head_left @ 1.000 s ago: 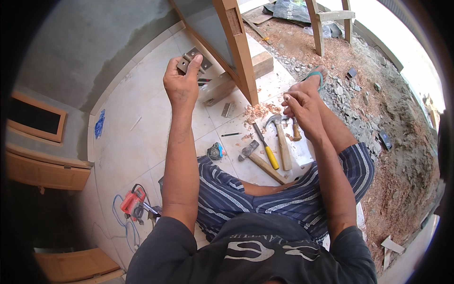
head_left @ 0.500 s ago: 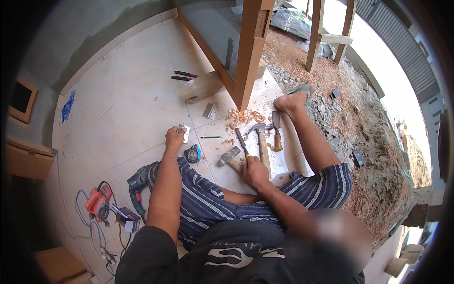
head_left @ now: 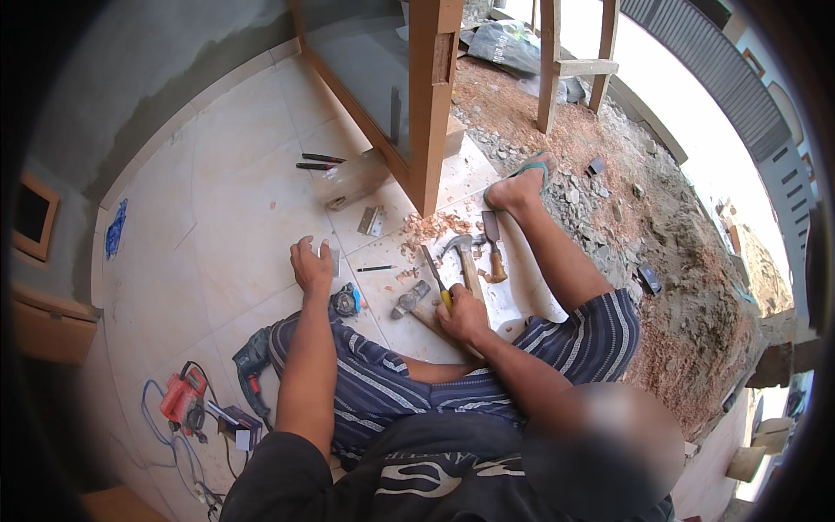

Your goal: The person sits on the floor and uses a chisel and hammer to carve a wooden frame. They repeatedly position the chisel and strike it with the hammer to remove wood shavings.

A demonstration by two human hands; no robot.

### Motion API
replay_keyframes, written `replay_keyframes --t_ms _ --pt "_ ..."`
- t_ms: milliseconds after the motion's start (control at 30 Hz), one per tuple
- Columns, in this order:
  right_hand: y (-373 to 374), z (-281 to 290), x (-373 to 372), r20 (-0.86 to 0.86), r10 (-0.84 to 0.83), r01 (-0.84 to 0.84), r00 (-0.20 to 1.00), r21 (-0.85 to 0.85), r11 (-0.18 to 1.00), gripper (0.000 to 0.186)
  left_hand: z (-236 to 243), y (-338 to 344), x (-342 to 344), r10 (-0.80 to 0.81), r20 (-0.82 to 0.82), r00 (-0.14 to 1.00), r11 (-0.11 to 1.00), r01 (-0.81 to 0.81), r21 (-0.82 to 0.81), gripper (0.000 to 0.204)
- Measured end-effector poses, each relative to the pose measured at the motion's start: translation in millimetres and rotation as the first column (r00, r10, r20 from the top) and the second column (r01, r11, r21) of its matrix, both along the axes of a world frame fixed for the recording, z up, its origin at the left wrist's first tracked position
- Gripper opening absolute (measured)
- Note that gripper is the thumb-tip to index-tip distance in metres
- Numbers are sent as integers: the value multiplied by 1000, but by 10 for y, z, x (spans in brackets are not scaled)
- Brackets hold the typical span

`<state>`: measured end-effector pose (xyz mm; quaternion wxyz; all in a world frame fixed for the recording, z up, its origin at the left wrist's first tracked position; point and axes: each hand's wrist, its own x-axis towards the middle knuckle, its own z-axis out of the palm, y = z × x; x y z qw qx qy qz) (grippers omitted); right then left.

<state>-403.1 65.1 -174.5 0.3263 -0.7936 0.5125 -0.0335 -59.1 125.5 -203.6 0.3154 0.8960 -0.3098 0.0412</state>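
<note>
Shavings (head_left: 430, 227) lie at the foot of the door (head_left: 424, 139); left of the door sit a block (head_left: 350, 181) and a loose hinge (head_left: 371, 221). On the person's side of the door, a sledge (head_left: 410, 299) and a claw hammer (head_left: 470, 272) flank the chisel (head_left: 435, 271) on its 2 sides. The right grip (head_left: 465, 315) is closed round the chisel's handle, blade and long axis toward the door's foot. 0.5 s ago the left grip (head_left: 311, 265) pinched another hinge (head_left: 336, 262); now its fingers are spread left of the door, that hinge beside them, contact unclear.
</note>
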Motion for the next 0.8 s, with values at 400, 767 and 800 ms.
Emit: replay_keyframes --t_ms 400,767,800 --pt "314 206 -63 625 223 -72 748 -257 964 41 509 69 -2050 -531 -776 340 838 350 -420 46" --pt "-254 236 -258 521 77 -33 850 -93 995 24 1339 -520 -1931 -540 -381 751 773 263 -577 29" --pt "-271 267 -245 523 59 -11 850 -94 996 22 1495 -646 -1856 -535 -182 825 716 329 -616 26"
